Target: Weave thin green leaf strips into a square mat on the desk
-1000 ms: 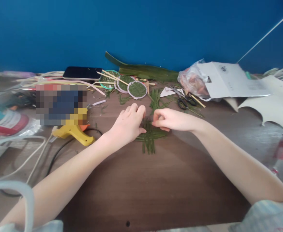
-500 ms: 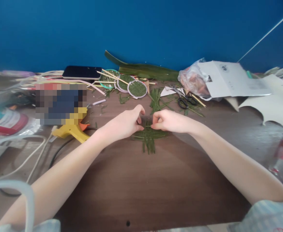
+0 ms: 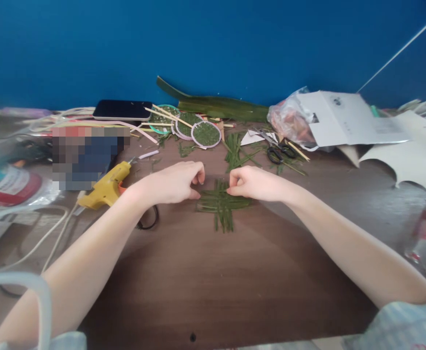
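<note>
A small cross-shaped mat of woven green leaf strips (image 3: 224, 209) lies flat on the brown table. At its upper left corner is my left hand (image 3: 179, 182), its fingers curved and its thumb set apart from them, with nothing visible between. My right hand (image 3: 251, 183) is at the mat's upper right, its fingers curled in and its thumb pressed on a leaf strip at the top edge. The hand itself hides part of that strip. Just beyond lies a bundle of loose green leaf strips (image 3: 233, 150).
Behind the hands lie round green-filled discs (image 3: 206, 134), wooden sticks (image 3: 172, 116), a broad leaf (image 3: 223, 108), black-handled scissors (image 3: 275, 154) and a phone (image 3: 123, 110). A yellow glue gun (image 3: 105, 187) with cords lies left. White card (image 3: 351, 121) and a plastic bag (image 3: 291, 119) sit right.
My left hand has moved left, away from the mat's middle to its left side, uncovering more of the top strips. My right hand has stayed nearly still.
</note>
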A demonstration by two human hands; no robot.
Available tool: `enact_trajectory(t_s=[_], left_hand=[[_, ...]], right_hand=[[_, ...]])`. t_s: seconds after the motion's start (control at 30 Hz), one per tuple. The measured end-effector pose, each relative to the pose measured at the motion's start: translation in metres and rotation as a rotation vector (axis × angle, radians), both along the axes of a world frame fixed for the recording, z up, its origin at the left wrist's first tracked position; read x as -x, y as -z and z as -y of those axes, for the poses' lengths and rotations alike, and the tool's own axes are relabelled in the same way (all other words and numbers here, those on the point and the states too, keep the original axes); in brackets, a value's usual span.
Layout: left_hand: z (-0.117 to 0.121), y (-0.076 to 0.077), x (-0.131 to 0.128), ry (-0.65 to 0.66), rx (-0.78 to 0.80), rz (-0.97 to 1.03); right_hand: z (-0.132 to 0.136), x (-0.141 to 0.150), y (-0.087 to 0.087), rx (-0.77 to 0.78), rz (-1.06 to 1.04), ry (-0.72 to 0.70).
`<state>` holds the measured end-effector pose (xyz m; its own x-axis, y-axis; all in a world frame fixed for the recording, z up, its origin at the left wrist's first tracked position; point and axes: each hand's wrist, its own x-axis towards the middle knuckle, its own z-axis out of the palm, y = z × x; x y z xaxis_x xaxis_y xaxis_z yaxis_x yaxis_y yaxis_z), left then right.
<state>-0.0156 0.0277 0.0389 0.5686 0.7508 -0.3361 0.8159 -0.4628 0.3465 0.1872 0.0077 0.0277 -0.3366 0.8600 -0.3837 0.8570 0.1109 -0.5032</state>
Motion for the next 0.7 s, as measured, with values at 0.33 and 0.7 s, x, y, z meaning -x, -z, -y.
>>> enact_trajectory(t_s=[0.33, 0.7], left_hand=[[-0.018, 0.0, 0.023, -0.156, -0.324, -0.234], [-0.003, -0.006, -0.002, -0.082, -0.029, 0.262]], right_hand=[[-0.001, -0.001, 0.002, -0.008, -0.005, -0.01], [0.0, 0.0, 0.002, -0.017, -0.002, -0.007]])
